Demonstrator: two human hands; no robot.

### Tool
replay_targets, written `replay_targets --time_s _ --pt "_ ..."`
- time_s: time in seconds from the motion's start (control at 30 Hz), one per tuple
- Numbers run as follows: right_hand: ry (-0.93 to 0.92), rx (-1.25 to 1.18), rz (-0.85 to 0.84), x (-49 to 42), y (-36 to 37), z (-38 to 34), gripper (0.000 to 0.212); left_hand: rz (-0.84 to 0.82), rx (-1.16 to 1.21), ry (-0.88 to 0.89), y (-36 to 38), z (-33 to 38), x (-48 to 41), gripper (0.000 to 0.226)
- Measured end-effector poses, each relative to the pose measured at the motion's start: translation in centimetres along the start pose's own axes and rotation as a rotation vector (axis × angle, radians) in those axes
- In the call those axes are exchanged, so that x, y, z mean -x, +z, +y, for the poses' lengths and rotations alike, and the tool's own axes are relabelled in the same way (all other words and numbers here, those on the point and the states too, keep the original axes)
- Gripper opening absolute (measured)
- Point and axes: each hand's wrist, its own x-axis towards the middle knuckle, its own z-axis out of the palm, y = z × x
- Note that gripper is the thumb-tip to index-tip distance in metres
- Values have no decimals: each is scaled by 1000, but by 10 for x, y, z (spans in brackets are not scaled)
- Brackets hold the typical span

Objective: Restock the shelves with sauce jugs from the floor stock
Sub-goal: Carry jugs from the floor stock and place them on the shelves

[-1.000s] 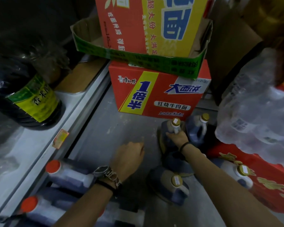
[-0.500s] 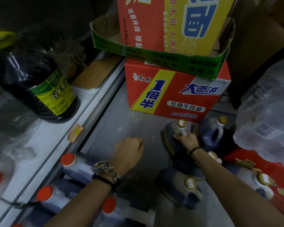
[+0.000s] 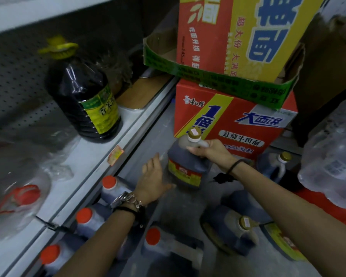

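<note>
My right hand grips the handle of a dark sauce jug with a gold cap and a red-and-yellow label, held upright above the floor. My left hand is open with its palm against the jug's lower left side. More gold-capped jugs stand on the floor: one at lower right, another behind my right wrist. Red-capped jugs line the lowest shelf on the left. The white shelf above them holds a big dark bottle with a yellow cap.
Stacked red noodle cartons and a green cardboard tray stand just behind the held jug. A shrink-wrapped pack of water bottles sits on a red box at right. Plastic-wrapped bottles lie on the shelf's left end.
My right hand has lifted the gold-capped jug off the floor and brought it left. My left hand opened from a fist and came up against the jug's side. The camera tilted up.
</note>
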Motion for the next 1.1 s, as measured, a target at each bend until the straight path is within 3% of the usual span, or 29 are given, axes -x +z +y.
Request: replay_targets --time_s 0.17,0.33,0.43,0.53,0.6,0.87,1.1 --pt "-137 -61 -3 32 18 -36 30 -99 197 69 -12 -22 9 140" --pt "-241 -166 -63 73 21 -73 21 -129 421 110 -21 -30 28 147" --pt "-317 -156 -51 97 21 -93 30 -214 533 131 -22 -28 39 137" --pt "-379 -150 -34 117 21 -108 38 -247 579 158 -19 -20 56 91" --pt "-426 -141 -52 129 21 -116 35 -248 658 136 -18 -10 68 74" --pt "-508 -151 41 152 6 -154 45 -197 777 183 -44 22 91 59" --pt "-550 -173 38 170 -16 -230 47 -109 787 210 -109 62 105 71"
